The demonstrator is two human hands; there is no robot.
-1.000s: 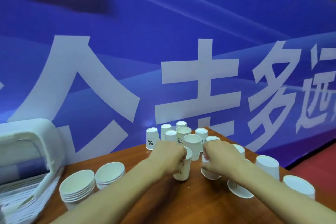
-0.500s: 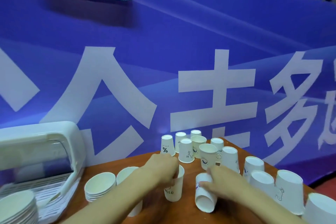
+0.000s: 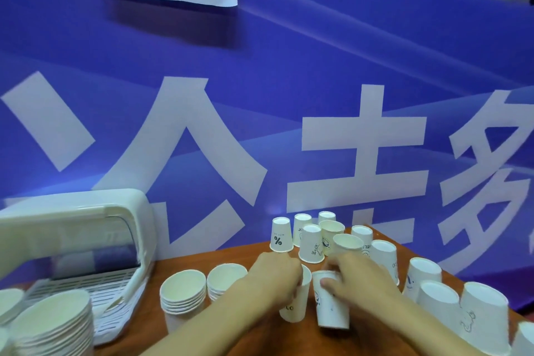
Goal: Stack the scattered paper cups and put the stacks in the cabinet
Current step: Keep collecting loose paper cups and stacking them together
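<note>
A blue banner [image 3: 289, 95] is filling the background behind the wooden counter [image 3: 239, 335]. The white cabinet [image 3: 78, 240] is standing open at the left, with stacks already showing at its near corner [image 3: 49, 324]. Two further stacks [image 3: 183, 295] are sitting mid-counter. Loose inverted cups [image 3: 433, 300] are crowding the right and far side. The left hand [image 3: 274, 277] is closing around an upright cup [image 3: 294, 306]; the right hand [image 3: 358, 277] is gripping an inverted cup [image 3: 332, 309]. Half a second ago the right-hand cup was lying tilted; it is now standing nearly upright, just beside the left cup. Judgement: nesting is imminent, and many cups are remaining.
</note>
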